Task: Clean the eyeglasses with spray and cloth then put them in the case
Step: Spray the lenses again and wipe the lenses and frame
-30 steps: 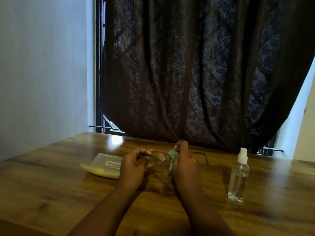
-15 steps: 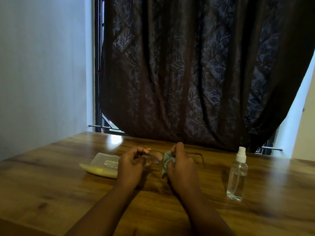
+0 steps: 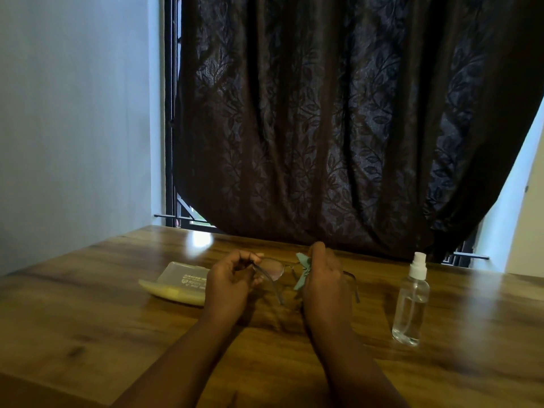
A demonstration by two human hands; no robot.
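Observation:
Thin metal-framed eyeglasses are held just above the wooden table, temples unfolded toward me. My left hand pinches the left end of the frame. My right hand presses a small pale green cloth around the right lens, which is hidden by the cloth and fingers. A clear spray bottle with a white nozzle stands upright to the right of my hands. The translucent case with a yellowish base lies to the left, partly behind my left hand.
A dark leaf-patterned curtain hangs behind the table's far edge, with a window grille at its left. A white wall runs along the left side.
My right hand has shifted slightly along the right lens with the cloth; the glasses stay in about the same place. Bottle and case have not moved.

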